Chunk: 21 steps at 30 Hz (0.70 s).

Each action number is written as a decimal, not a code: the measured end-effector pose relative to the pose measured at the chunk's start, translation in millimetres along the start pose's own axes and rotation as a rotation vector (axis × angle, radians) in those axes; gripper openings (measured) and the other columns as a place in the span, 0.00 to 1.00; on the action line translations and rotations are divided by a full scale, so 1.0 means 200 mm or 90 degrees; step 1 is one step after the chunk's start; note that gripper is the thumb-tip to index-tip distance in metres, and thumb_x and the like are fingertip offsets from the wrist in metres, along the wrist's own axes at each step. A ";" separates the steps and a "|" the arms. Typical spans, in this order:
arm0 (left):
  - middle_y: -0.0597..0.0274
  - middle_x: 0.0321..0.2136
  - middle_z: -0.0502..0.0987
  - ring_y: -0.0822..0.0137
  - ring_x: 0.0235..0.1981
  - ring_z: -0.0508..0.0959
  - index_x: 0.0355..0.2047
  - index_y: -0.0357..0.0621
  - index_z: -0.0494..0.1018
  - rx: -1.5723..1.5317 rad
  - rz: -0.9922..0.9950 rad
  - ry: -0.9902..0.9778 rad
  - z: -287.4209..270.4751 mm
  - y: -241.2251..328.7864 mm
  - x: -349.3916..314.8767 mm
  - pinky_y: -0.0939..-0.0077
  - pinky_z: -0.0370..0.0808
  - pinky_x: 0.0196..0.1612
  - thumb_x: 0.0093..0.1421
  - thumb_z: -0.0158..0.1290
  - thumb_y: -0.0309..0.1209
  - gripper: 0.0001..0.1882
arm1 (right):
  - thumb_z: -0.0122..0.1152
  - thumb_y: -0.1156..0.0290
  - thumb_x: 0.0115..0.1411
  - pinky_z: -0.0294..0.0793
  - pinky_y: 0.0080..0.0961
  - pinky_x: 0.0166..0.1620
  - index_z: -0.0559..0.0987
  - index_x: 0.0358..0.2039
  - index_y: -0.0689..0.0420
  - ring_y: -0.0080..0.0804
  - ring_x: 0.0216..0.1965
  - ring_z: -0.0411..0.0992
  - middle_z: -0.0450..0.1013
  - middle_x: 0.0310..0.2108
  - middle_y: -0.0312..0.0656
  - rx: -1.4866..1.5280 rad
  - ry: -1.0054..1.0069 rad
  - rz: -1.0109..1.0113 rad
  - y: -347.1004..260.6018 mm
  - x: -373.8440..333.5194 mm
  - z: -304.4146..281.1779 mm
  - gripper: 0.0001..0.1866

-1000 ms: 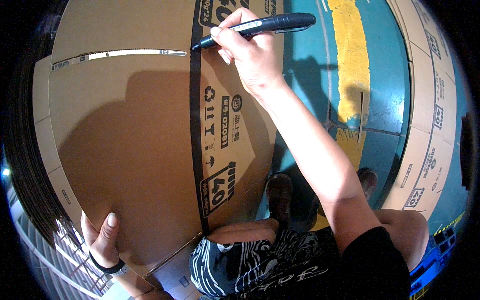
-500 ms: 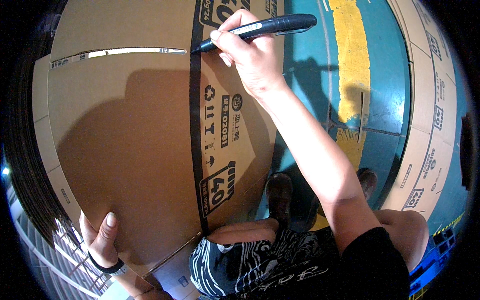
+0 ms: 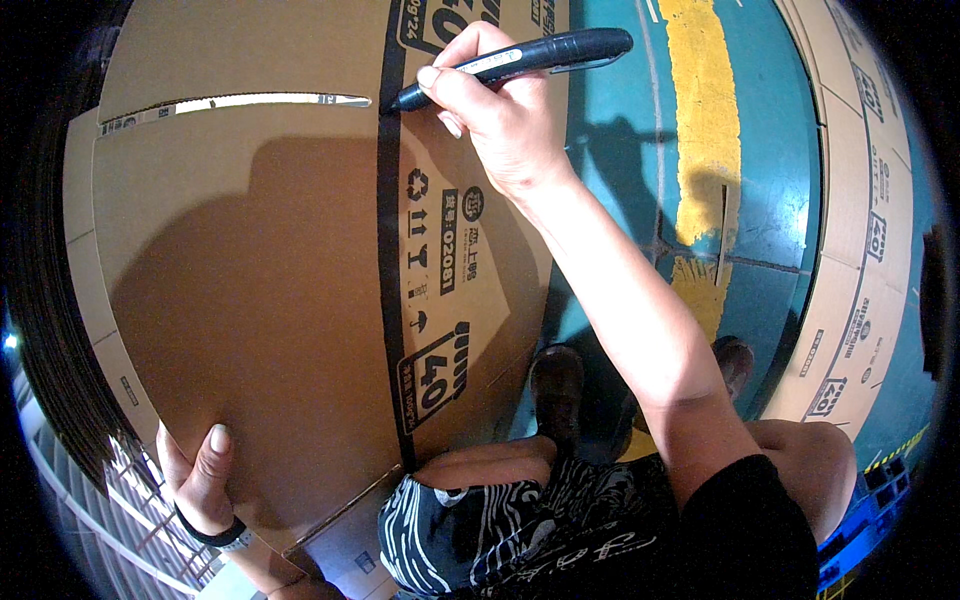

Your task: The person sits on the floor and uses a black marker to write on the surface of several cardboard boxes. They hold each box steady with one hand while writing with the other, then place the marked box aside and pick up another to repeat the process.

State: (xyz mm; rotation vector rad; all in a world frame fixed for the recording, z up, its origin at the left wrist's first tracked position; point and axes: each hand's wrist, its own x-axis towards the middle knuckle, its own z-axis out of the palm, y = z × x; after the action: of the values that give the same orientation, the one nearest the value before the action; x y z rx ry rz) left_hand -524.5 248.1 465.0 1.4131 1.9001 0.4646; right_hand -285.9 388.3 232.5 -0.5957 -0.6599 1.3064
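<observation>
Little has moved since the earlier frames: black marker (image 3: 520, 58) tip sits at the same spot on the dark line, right hand (image 3: 500, 115) unchanged, left hand (image 3: 200, 475) shifted only slightly along the lower edge.

Item: flattened cardboard box (image 3: 250, 270), brown, large, held tilted in front of the person. Printed symbols run along a panel right of a thick black vertical stripe (image 3: 385, 240); a narrow slot (image 3: 230, 102) between flaps lies near its upper edge.

Handling, judged: light for its size, stiff across the panels but apt to fold at the creases and flex if held by one corner; dry surface, not slippery. Best taken at an edge, close to a crease, as the left hand does.

Grip: left hand clamped on the box's lower left edge, thumb over the face, fingers hidden behind. Right hand closed around the marker, pen-fashion, tip touching the box at the top of the stripe, near the upper edge. Box thus lies between both hands: left below, right above.

Surroundings: teal floor (image 3: 620, 200) with a worn yellow painted band (image 3: 705, 120); more flat printed cartons (image 3: 870, 250) at right; patterned shorts (image 3: 500, 520) and dark shoes (image 3: 560, 385) below.
</observation>
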 end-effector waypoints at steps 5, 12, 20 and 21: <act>0.56 0.45 0.66 0.64 0.44 0.65 0.50 0.34 0.57 0.012 0.000 0.010 0.00 -0.01 0.00 0.71 0.59 0.50 0.52 0.49 0.26 0.24 | 0.59 0.73 0.45 0.55 0.11 0.21 0.67 0.18 0.56 0.13 0.18 0.57 0.60 0.15 0.28 -0.002 -0.006 0.009 0.00 -0.01 0.00 0.08; 0.56 0.44 0.66 0.64 0.43 0.66 0.49 0.35 0.58 -0.001 -0.005 0.008 0.01 0.01 0.01 0.72 0.59 0.49 0.52 0.49 0.27 0.24 | 0.58 0.72 0.45 0.55 0.11 0.21 0.67 0.18 0.56 0.13 0.18 0.57 0.60 0.15 0.27 -0.017 -0.011 0.009 0.00 -0.03 0.00 0.08; 0.57 0.43 0.67 0.65 0.42 0.66 0.47 0.35 0.60 -0.006 0.005 -0.001 -0.01 -0.03 0.01 0.73 0.60 0.48 0.52 0.50 0.25 0.22 | 0.58 0.72 0.45 0.56 0.10 0.21 0.67 0.18 0.56 0.12 0.17 0.57 0.60 0.15 0.27 -0.011 -0.013 0.004 -0.01 -0.03 0.00 0.08; 0.57 0.43 0.67 0.66 0.42 0.67 0.47 0.35 0.60 -0.010 0.006 0.004 -0.02 -0.03 0.01 0.73 0.60 0.48 0.52 0.50 0.25 0.22 | 0.58 0.72 0.45 0.56 0.10 0.21 0.67 0.18 0.56 0.12 0.17 0.57 0.60 0.15 0.27 -0.010 -0.012 0.003 -0.01 -0.03 0.00 0.08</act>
State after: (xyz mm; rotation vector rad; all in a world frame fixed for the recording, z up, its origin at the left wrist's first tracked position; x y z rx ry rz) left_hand -531.4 248.4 462.0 1.4121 1.8912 0.4874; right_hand -286.0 381.5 233.2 -0.5992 -0.6856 1.3131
